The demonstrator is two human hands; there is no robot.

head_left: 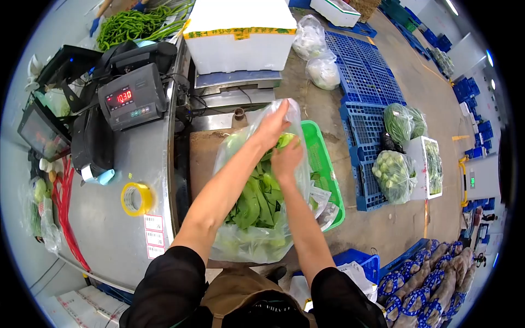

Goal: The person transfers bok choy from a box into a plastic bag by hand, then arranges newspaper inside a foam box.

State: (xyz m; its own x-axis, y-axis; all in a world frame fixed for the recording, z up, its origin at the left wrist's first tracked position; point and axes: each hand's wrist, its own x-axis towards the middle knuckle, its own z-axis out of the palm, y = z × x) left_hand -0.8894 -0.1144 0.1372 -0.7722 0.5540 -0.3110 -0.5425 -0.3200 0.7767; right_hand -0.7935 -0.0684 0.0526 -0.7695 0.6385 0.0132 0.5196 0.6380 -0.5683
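A clear plastic bag (249, 240) full of leafy greens (254, 199) lies in front of me, its mouth at the far end. My left hand (272, 127) is closed on the bag's far rim and lifts it. Just below it, my right hand (286, 157) is inside the bag's mouth with its fingers curled around leafy greens; pale green stems show at the fingertips. A green plastic crate (328, 180) sits right beside the bag, with crumpled clear plastic and a paper label at its near end.
On the steel table (123, 240) at left are a scale display (133, 97), a yellow tape roll (136, 199) and red ties (64, 213). A white foam box (240, 52) stands on a platform scale ahead. Blue pallets (363, 68) and bagged vegetables (394, 174) lie at right.
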